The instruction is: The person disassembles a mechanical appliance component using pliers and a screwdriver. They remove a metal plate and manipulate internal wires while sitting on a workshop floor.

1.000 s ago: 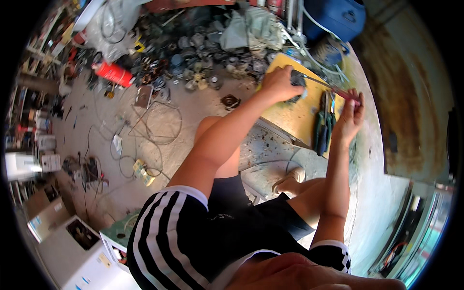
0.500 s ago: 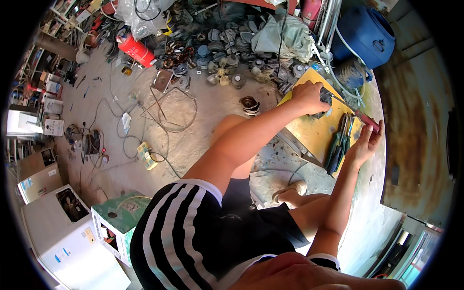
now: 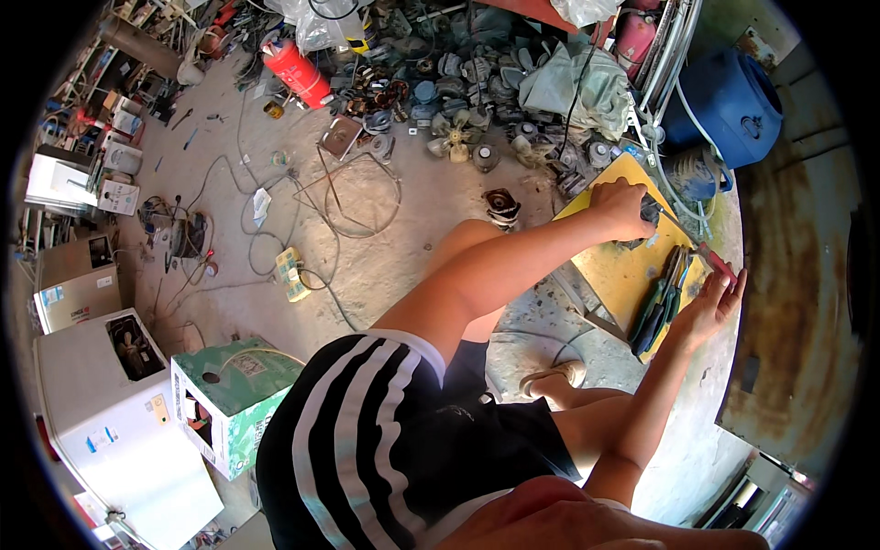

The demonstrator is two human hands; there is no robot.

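My left hand point(image 3: 620, 209) is closed around a small dark motor-like part point(image 3: 650, 213), pressing it against a yellow board point(image 3: 605, 277). The fingers hide much of that part. My right hand point(image 3: 704, 313) grips the red handle of a screwdriver point(image 3: 720, 264) with its fingertips. The screwdriver's shaft points up and left, and its tip meets the dark part. Just left of my right hand, a few pliers point(image 3: 662, 307) with dark green handles lie side by side on the board.
Old motors and fan parts point(image 3: 458, 87) are heaped at the far side, near a red cylinder point(image 3: 298, 75). A blue barrel point(image 3: 724, 110) stands far right beside a rusty metal panel point(image 3: 788, 302). Cables point(image 3: 243, 197) trail over the floor. Boxes point(image 3: 234, 376) and a white appliance point(image 3: 110, 412) stand left.
The view has turned slightly, so the scene sits further right. Both hands keep about the same hold on the dark part and the screwdriver.
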